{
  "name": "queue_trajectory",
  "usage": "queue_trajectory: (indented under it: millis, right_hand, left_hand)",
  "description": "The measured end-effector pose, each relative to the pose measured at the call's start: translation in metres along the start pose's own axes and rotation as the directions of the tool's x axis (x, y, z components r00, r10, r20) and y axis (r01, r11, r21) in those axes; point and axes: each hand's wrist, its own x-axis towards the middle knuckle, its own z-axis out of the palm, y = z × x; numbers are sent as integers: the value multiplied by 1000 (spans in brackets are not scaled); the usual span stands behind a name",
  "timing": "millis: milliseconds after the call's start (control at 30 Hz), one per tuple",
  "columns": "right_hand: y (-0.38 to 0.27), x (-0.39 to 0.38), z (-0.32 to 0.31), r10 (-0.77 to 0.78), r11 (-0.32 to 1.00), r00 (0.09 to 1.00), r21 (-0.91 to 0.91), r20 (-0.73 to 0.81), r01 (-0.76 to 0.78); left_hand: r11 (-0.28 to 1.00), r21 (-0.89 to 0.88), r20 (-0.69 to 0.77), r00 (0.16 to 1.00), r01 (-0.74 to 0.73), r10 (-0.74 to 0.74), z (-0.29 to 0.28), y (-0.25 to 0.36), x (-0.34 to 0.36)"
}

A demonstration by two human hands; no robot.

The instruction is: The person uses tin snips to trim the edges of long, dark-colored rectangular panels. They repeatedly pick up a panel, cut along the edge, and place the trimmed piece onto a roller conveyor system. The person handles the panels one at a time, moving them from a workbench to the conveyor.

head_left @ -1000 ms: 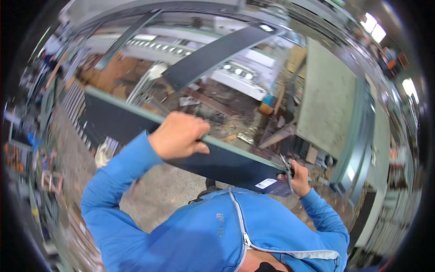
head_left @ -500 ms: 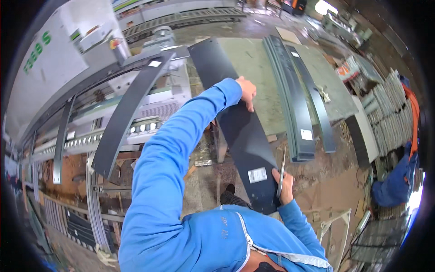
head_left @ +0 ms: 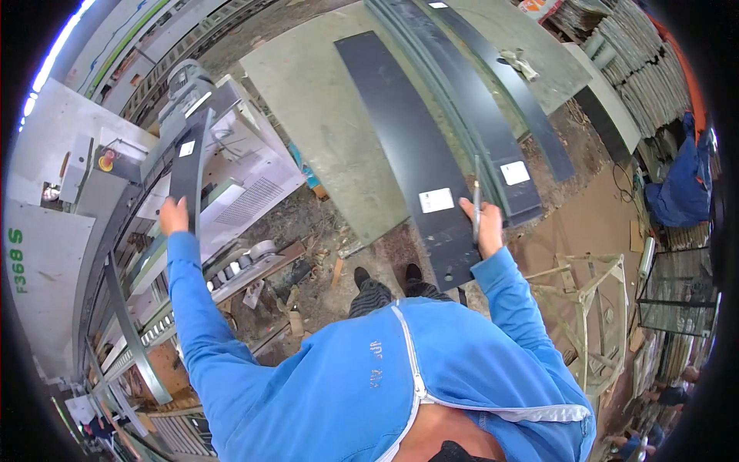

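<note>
My left hand (head_left: 175, 215) grips a narrow dark board (head_left: 190, 165) with a white label, lying along the machine on the left. My right hand (head_left: 486, 223) is at the near end of a wide dark board (head_left: 396, 138) on a pale work table (head_left: 300, 85), its thumb on the board beside the label. It also holds a thin metal tool (head_left: 476, 204), too unclear to name. A stack of long dark boards (head_left: 485, 131) lies just right of that board, and a narrower board (head_left: 558, 158) lies farther right with a pale glove (head_left: 519, 63) on it.
A white machine (head_left: 50, 277) with rails fills the left. Stacked sheets (head_left: 639, 69) and a blue tarp (head_left: 679, 185) stand at the right, near a wooden frame (head_left: 593, 323). My feet (head_left: 385, 277) stand among scraps. Other people (head_left: 670, 393) show small at the lower right rim.
The wide board came round onto the table and now lies beside the stack. My left hand has left it and moved left to the narrow board. My view has turned with me.
</note>
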Motion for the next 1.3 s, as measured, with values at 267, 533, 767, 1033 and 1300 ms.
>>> queue_trajectory:
  millis: [267, 533, 767, 1033, 1300]
  right_hand:
    - [-111, -85, 13, -636, 761, 698, -416, -329, 497]
    - [-152, -97, 128, -713, 686, 690, -82, 126, 723]
    - [-166, -27, 150, -772, 613, 622, -106, 130, 783]
    - [-175, 28, 142, -745, 619, 648, -198, 159, 760]
    - [-185, 100, 117, -690, 695, 717, -189, 98, 694]
  left_hand:
    - [908, -43, 17, 909, 416, -415, 18, -90, -11]
    - [680, -614, 422, 895, 401, -146, 77, -130, 11]
    - [447, -732, 595, 802, 514, 53, 9, -34, -63]
    - [233, -449, 893, 436, 862, 107, -69, 75, -208]
    - [175, -268, 959, 246, 947, 140, -61, 105, -309]
